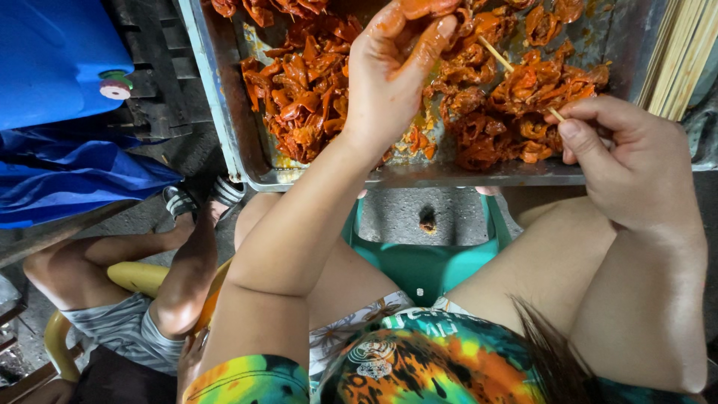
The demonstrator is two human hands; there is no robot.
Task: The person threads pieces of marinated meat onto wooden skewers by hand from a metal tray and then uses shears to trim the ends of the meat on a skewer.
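A metal tray (224, 127) in front of my knees holds several pieces of orange-red marinated meat (299, 97). My left hand (393, 75), smeared with sauce, is raised over the tray and pinches one piece of meat (426, 7) at the fingertips. My right hand (636, 161) grips the near end of a thin bamboo skewer (516, 71). The stick slants up and left over the meat toward my left hand, and its far tip ends among the pieces near my left fingers.
A bundle of bare bamboo sticks (677, 56) lies at the tray's right edge. I sit on a green plastic stool (422, 265). Another person's legs (149, 262) on a yellow chair are at the left, beside a blue container (56, 60) and dark crates (161, 67).
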